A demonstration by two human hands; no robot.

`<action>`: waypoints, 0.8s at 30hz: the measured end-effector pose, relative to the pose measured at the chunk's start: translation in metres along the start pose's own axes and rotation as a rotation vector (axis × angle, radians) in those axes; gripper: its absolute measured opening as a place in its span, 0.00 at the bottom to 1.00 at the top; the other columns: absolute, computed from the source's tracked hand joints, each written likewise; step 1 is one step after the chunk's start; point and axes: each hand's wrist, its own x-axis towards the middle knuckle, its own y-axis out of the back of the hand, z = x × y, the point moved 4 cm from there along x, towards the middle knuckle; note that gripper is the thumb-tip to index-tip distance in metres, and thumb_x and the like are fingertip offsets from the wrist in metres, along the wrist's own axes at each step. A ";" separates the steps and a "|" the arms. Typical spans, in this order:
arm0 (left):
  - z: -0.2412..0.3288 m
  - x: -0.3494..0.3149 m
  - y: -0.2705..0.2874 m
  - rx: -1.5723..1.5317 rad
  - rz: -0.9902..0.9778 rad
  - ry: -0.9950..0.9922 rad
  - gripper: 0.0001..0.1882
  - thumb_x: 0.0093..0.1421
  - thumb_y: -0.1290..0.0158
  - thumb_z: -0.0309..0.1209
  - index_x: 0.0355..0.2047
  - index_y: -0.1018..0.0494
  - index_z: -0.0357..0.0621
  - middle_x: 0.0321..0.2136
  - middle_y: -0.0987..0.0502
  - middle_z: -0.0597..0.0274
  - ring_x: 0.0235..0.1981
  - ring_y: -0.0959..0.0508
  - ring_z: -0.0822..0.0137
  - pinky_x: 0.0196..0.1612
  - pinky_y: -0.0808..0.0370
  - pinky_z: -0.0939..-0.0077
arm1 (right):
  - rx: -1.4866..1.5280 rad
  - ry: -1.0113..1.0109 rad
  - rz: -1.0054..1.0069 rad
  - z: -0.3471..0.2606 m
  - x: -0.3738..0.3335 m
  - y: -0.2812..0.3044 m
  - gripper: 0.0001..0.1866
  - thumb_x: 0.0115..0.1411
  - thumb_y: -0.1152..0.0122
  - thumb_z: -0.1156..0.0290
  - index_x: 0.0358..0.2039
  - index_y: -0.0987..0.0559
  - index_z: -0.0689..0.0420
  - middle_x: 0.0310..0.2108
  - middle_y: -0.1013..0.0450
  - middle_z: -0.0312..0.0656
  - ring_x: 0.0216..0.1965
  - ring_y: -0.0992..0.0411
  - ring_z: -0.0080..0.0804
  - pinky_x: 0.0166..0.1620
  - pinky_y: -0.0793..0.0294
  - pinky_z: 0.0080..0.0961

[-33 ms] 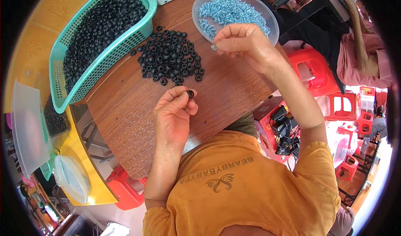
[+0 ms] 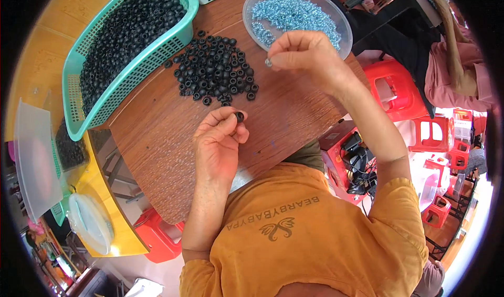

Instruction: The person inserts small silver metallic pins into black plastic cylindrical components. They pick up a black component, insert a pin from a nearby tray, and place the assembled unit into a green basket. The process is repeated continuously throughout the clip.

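My left hand (image 2: 217, 139) pinching black bead (image 2: 239, 117), near side of black pile (image 2: 212, 68), hole showing, guess so grip doesn't block it. My right hand (image 2: 307, 57) pinching tiny clear bead (image 2: 268, 62), right of pile. Bowl (image 2: 346, 30) right of pile too, basket (image 2: 148, 68) left, easy reach imo.

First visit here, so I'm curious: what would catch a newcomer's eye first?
Probably the glittering blue beads in the bowl at upper right. Next, the turquoise basket full of black beads at upper left, with a loose heap to its right. Nearer the middle, the left hand pinches one black bead, the right hand a small pale bead.
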 end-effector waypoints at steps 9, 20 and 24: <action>-0.001 -0.002 0.009 0.023 0.039 -0.012 0.05 0.56 0.48 0.21 0.34 0.27 0.37 0.32 0.23 0.51 0.25 0.27 0.69 0.30 0.34 0.75 | -0.968 0.617 0.147 0.009 -0.033 -0.036 0.11 0.45 0.37 0.80 0.32 0.25 0.59 0.26 0.29 0.43 0.31 0.32 0.43 0.34 0.32 0.33; -0.002 0.000 0.010 0.027 0.039 -0.010 0.05 0.56 0.48 0.21 0.34 0.28 0.36 0.32 0.23 0.51 0.25 0.27 0.68 0.31 0.34 0.74 | -0.895 0.498 0.248 0.026 -0.051 -0.033 0.10 0.44 0.36 0.80 0.28 0.26 0.58 0.31 0.28 0.39 0.34 0.31 0.38 0.38 0.32 0.30; -0.003 -0.001 0.008 0.025 0.072 -0.028 0.05 0.56 0.48 0.20 0.34 0.28 0.36 0.32 0.23 0.50 0.25 0.27 0.68 0.30 0.33 0.75 | -0.869 0.469 0.314 0.031 -0.055 -0.031 0.10 0.44 0.36 0.80 0.29 0.25 0.58 0.31 0.28 0.40 0.35 0.31 0.38 0.38 0.32 0.30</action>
